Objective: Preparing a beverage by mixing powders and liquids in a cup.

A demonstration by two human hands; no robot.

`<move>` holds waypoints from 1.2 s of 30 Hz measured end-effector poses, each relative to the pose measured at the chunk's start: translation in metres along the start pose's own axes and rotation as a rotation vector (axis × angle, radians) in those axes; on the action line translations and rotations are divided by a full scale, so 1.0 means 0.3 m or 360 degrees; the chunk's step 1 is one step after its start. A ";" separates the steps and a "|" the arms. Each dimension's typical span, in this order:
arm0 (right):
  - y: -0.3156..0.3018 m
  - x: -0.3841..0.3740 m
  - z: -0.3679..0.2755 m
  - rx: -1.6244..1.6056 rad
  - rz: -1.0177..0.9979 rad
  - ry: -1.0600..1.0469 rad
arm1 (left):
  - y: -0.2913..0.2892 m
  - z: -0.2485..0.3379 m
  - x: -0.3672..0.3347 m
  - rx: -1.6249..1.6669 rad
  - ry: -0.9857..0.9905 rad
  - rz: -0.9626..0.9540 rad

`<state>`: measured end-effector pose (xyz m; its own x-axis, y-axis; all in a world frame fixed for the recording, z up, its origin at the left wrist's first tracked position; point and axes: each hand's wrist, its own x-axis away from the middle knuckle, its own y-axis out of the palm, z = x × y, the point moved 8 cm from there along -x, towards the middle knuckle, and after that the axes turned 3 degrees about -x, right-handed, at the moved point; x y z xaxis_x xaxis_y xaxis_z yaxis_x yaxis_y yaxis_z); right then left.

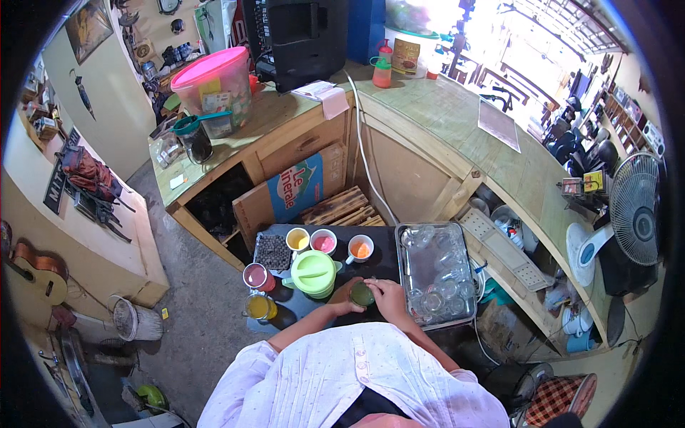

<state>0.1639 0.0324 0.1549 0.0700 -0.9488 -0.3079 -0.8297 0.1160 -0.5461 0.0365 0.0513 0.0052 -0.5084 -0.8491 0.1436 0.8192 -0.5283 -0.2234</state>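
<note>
My left hand is wrapped round the side of a glass that looks dark green. The fingers of my right hand are closed at the same glass's rim, from the right; whether they pinch something small there is too fine to see. Just left of the glass stands a light green lidded pitcher. Around it are a yellow-filled cup, a pink-filled cup, a white mug with orange contents, a glass mug of red-pink drink and one of yellow drink.
A metal tray of clear glasses lies to the right on the dark table. A tray of dark pieces sits behind the pitcher. Beyond, a wooden counter curves round, bearing a pink-lidded tub and a fan.
</note>
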 end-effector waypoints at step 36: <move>0.012 -0.017 -0.015 -0.0075 -0.0043 0.0039 | -0.004 -0.004 -0.002 -0.0069 -0.0015 -0.0052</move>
<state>0.1582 0.0364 0.1581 0.0799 -0.9584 -0.2741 -0.8528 0.0767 -0.5166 0.0355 0.0526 0.0041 -0.5321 -0.8313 0.1607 0.7897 -0.5557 -0.2600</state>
